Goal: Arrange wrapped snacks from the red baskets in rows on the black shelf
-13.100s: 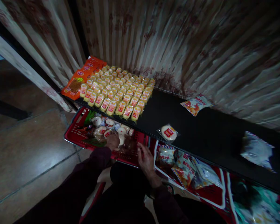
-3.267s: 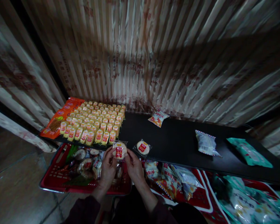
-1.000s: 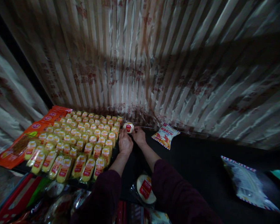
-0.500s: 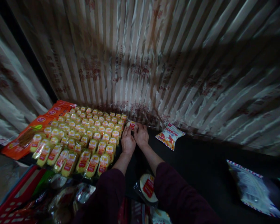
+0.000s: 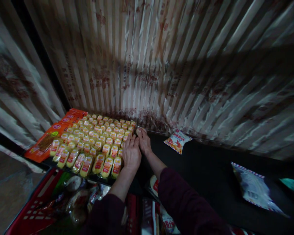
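Note:
Many small yellow wrapped cakes [image 5: 95, 140] with red-and-white labels stand in close rows on a black surface. My left hand [image 5: 131, 151] lies flat against the right edge of these rows, fingers stretched out. Beside it, my right hand [image 5: 143, 141] reaches to the back right corner of the rows. Its fingers rest over a round pale packet [image 5: 138, 131], mostly covered by them. A larger round packet [image 5: 154, 184] with a red label lies near my right sleeve, partly hidden.
Orange bags [image 5: 49, 138] lie left of the cakes. A white snack bag [image 5: 177, 141] and a silvery bag [image 5: 256, 187] are on the black surface [image 5: 198, 169] to the right. Red baskets [image 5: 36, 209] holding packets stand in front; a striped curtain [image 5: 147, 65] hangs behind.
My left hand has moved left onto the side of the cake rows, away from the small round packet. My right hand now covers more of that packet. The view has shifted slightly.

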